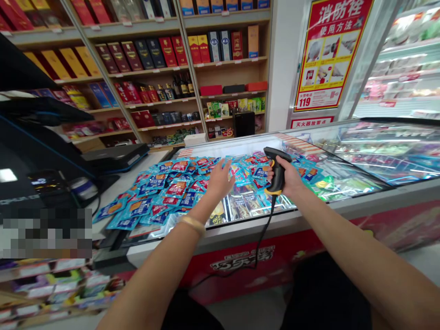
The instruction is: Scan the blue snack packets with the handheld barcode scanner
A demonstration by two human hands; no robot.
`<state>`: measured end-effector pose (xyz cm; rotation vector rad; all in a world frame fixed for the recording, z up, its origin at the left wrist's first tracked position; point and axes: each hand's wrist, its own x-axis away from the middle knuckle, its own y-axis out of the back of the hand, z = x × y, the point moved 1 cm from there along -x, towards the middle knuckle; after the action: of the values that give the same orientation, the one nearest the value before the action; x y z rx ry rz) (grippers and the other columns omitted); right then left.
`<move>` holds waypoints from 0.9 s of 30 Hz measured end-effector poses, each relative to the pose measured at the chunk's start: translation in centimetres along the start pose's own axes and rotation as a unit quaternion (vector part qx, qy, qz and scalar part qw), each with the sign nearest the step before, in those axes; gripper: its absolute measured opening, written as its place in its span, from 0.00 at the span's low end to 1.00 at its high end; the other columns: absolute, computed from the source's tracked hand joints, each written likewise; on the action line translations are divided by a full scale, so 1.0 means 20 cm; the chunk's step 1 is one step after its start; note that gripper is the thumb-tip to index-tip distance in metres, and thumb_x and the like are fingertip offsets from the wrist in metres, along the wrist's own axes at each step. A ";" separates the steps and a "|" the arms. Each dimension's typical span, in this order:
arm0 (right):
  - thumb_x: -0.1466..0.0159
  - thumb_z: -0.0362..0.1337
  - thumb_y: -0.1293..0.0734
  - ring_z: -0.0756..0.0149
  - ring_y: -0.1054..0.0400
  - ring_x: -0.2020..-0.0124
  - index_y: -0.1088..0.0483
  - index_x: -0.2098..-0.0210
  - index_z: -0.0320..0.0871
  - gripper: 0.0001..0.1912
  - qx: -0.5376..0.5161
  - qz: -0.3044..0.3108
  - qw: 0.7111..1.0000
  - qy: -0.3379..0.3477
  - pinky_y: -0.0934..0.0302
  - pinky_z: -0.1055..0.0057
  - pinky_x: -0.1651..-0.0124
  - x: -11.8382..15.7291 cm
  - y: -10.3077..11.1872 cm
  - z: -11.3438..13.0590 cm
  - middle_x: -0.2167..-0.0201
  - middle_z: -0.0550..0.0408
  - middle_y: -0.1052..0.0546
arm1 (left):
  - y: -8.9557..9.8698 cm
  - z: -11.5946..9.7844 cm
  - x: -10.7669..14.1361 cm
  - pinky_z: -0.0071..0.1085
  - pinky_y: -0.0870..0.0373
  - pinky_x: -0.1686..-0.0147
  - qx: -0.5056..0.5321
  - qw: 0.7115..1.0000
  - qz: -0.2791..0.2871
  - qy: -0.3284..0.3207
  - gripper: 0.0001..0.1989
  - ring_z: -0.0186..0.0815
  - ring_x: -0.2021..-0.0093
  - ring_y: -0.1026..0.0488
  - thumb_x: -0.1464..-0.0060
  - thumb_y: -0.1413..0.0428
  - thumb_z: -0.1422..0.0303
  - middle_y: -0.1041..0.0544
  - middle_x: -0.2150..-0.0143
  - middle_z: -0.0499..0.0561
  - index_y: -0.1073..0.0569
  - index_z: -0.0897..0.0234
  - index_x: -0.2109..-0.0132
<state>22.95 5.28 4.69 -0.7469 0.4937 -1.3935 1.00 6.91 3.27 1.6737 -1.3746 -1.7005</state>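
My right hand (288, 176) is wrapped round the grip of a black and yellow handheld barcode scanner (277, 172). The scanner is upright, its head tipped up over the freezer's glass top, and a black cable (264, 233) hangs from its base. My left hand (220, 179), a tan bangle on its wrist, hovers over the heaped snack packets with fingers stretched forward and nothing visibly gripped. Many small blue packets (156, 182) with red or navy labels lie in a loose pile to its left. More blue packets (259, 172) lie between my two hands.
The packets rest on a chest freezer (223, 232) with frozen goods under its glass. At left stand a dark checkout machine (30, 151) and a black flat device (117, 156). Shelves (147, 71) of boxes and bottles line the back wall, beside a red and yellow poster (332, 55).
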 end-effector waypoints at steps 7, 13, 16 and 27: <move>0.37 0.41 0.35 0.75 0.40 0.84 0.34 0.72 0.41 0.11 0.037 0.065 0.995 -0.065 0.42 0.79 0.82 -0.10 -0.25 -0.19 0.82 0.58 0.32 | 0.07 0.37 -0.02 0.44 0.36 0.42 -0.010 0.997 -0.024 0.066 0.24 0.47 0.41 0.34 0.47 0.46 0.70 0.30 0.43 0.62 0.33 0.67 0.42; 0.36 0.40 0.37 0.75 0.40 0.84 0.34 0.73 0.40 0.12 0.054 0.066 0.990 -0.113 0.43 0.78 0.82 -0.25 -0.34 -0.29 0.83 0.58 0.33 | 0.03 0.39 -0.05 0.44 0.33 0.47 -0.097 0.991 0.040 0.083 0.23 0.50 0.45 0.30 0.47 0.46 0.68 0.28 0.45 0.65 0.32 0.68 0.43; 0.36 0.41 0.37 0.74 0.41 0.84 0.33 0.73 0.40 0.12 0.063 0.071 0.986 -0.134 0.42 0.78 0.82 -0.29 -0.32 -0.33 0.83 0.57 0.32 | 0.02 0.39 -0.04 0.45 0.34 0.47 -0.154 0.985 0.046 0.071 0.19 0.51 0.48 0.28 0.44 0.50 0.67 0.24 0.51 0.66 0.29 0.71 0.48; 0.38 0.43 0.35 0.74 0.41 0.82 0.32 0.72 0.40 0.13 0.089 0.125 0.974 -0.168 0.43 0.77 0.80 -0.24 -0.26 -0.34 0.80 0.56 0.31 | 0.09 0.40 -0.04 0.40 0.29 0.58 -0.207 0.972 0.088 0.071 0.13 0.45 0.68 0.23 0.44 0.53 0.72 0.21 0.72 0.58 0.22 0.65 0.66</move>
<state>13.83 8.70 3.21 -0.7287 0.1852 -1.0341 -6.75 9.60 3.61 1.3657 -0.9858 -1.5977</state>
